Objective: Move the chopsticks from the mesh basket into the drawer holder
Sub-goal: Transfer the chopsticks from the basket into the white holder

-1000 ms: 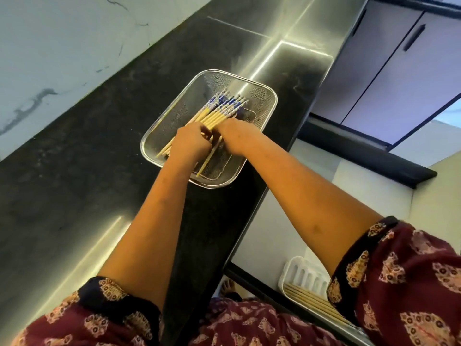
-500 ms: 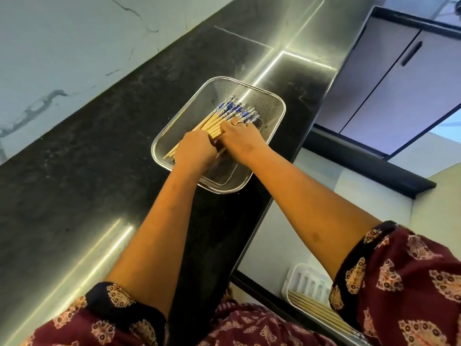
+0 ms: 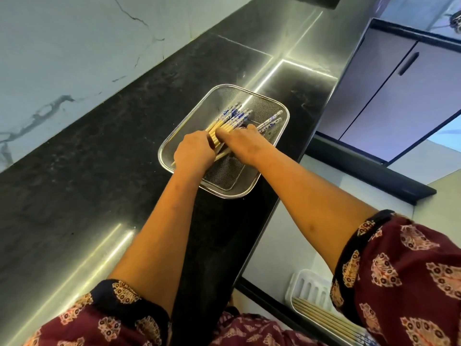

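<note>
Two chopsticks [image 3: 270,122] have slid right, apart from the bundle; an uneven squeeze could scatter more on lifting. The left hand [image 3: 194,152] and right hand [image 3: 243,143], side by side, curl onto the rest inside the mesh basket [image 3: 225,194] on the bench [image 3: 99,158]. The drawer holder [image 3: 308,287] waits near right.

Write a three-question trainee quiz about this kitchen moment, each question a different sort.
1. True or false: the silver rectangular wire-mesh basket stands on the black stone counter.
2. What already lies in the white slotted plastic holder?
3. The left hand and right hand touch the blue-topped bamboo chopsticks: A in the basket; B on the counter; C in the holder.
Key: 1 true; 2 plain wooden chopsticks; 3 A.
</note>
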The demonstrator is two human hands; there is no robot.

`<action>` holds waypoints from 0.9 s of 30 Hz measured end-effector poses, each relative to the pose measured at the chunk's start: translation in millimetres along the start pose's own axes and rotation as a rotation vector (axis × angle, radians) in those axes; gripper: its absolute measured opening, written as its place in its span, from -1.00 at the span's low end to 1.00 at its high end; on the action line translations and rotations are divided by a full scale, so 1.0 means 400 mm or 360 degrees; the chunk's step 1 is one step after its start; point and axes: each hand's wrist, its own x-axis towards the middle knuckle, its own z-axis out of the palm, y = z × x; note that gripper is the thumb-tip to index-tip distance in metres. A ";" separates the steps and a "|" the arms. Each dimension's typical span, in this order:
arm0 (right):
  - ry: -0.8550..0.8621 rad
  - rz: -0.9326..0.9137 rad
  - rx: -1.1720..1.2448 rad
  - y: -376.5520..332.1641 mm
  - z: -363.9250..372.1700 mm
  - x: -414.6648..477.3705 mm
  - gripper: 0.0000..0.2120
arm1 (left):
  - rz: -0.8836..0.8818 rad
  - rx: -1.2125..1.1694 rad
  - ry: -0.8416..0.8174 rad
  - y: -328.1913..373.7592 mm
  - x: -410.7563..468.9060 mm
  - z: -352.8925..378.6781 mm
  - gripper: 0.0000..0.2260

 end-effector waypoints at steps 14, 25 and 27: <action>-0.0049 -0.0011 -0.0223 0.005 -0.004 0.009 -0.78 | 0.0036 -0.0086 -0.0036 -0.004 0.014 0.005 -0.86; -0.0236 -0.0144 -0.0300 0.011 -0.026 -0.003 -0.72 | 0.0057 0.0150 0.0088 -0.001 0.018 0.028 -0.84; -0.0126 -0.0134 -0.0275 0.011 -0.027 -0.007 -0.75 | 0.0081 0.0174 0.0141 -0.001 0.016 0.030 -0.87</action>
